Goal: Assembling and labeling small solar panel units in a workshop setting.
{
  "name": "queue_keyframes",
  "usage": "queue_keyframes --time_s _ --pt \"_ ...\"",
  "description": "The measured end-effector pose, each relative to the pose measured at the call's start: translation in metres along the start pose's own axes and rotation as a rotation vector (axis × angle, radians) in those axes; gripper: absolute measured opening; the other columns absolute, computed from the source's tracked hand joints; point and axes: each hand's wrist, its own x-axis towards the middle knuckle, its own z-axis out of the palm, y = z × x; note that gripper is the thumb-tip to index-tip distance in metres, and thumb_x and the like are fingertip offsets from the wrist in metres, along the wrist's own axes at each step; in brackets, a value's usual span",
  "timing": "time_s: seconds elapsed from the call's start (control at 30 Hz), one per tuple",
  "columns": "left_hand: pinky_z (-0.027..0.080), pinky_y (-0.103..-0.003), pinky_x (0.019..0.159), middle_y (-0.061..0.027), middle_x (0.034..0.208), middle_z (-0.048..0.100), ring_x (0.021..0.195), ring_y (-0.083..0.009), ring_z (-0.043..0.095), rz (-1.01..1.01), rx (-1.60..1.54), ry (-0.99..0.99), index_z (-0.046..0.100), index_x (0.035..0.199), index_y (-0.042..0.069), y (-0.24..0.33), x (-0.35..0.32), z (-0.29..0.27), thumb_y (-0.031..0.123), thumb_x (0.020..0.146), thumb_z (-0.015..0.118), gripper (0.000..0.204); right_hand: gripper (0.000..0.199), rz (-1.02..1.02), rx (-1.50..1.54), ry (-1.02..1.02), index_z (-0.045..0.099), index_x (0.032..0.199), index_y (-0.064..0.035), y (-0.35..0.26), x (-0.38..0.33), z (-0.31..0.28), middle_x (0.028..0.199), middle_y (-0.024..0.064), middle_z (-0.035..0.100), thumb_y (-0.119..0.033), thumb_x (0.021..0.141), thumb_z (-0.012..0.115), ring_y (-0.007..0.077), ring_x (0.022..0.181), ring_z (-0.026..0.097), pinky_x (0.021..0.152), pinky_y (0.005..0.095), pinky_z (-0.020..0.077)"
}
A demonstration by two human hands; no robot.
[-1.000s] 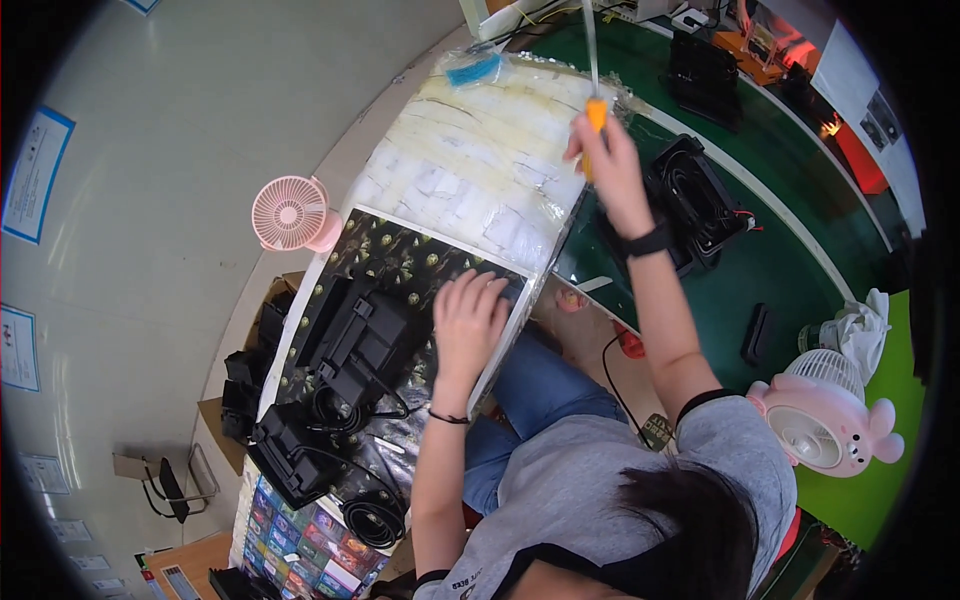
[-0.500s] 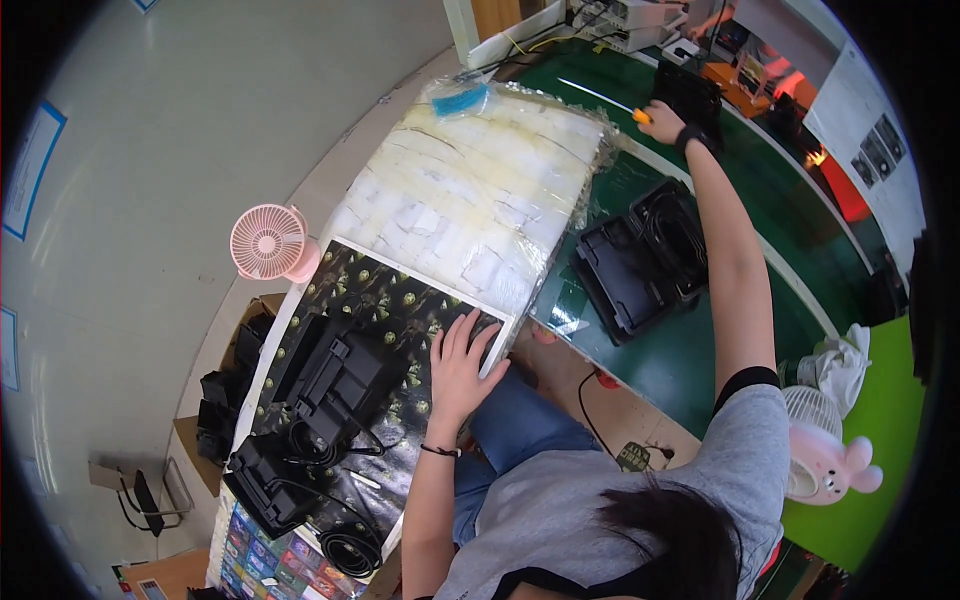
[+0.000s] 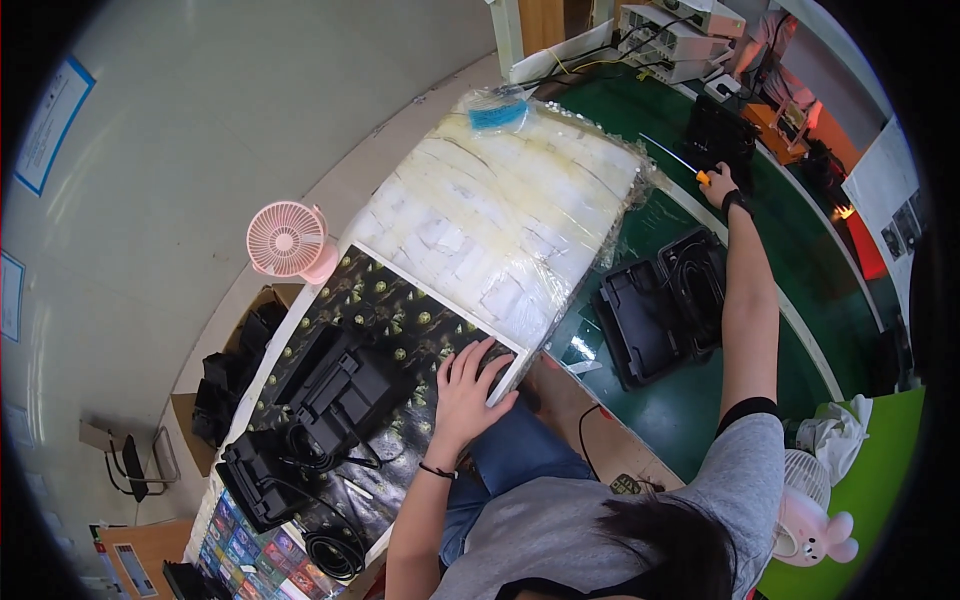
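My right hand (image 3: 718, 186) is stretched far out over the green table (image 3: 700, 400) and grips a screwdriver (image 3: 675, 158) with an orange handle and a thin metal shaft. My left hand (image 3: 468, 382) lies flat, fingers spread, on a black sheet with gold dots (image 3: 400, 315), at the edge of a large white block wrapped in clear plastic (image 3: 500, 230). An open black case (image 3: 665, 305) lies on the green table below my right arm. Another black box (image 3: 718, 130) sits just beyond my right hand.
A pink desk fan (image 3: 287, 240) stands left of the white block. Black cases and a coiled cable (image 3: 320, 410) lie on the dotted sheet. Grey equipment boxes with cables (image 3: 665, 40) sit at the far end. A pink and white fan (image 3: 815, 515) stands at lower right.
My right hand with the screwdriver has reached farther away and to the right, toward the far black box. My left hand has stayed flat on the dotted sheet.
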Motion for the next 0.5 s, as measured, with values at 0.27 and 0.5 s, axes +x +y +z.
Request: queue_keyframes --time_s 0.27,0.5 --pt "0.024 -0.047 0.113 -0.0044 0.143 0.047 0.134 -0.0262 0.041 0.011 -0.011 0.007 0.061 0.124 0.023 0.001 0.003 0.0 0.036 0.073 0.076 0.054 0.052 -0.044 -0.067 0.012 0.06 0.132 -0.0079 -0.002 -0.007 -0.002 0.142 0.0158 0.036 -0.034 0.087 0.068 0.0295 0.127 0.048 0.108 0.0352 0.0409" --pt "0.024 -0.046 0.113 -0.0044 0.143 0.046 0.135 -0.0258 0.04 0.021 -0.007 0.026 0.061 0.125 0.023 -0.001 -0.002 0.001 0.036 0.074 0.076 0.055 0.052 -0.049 0.194 -0.052 0.059 0.131 -0.0041 -0.006 -0.016 -0.003 0.14 0.0155 0.043 -0.036 0.091 0.064 0.0232 0.106 0.062 0.088 0.0349 0.0535"
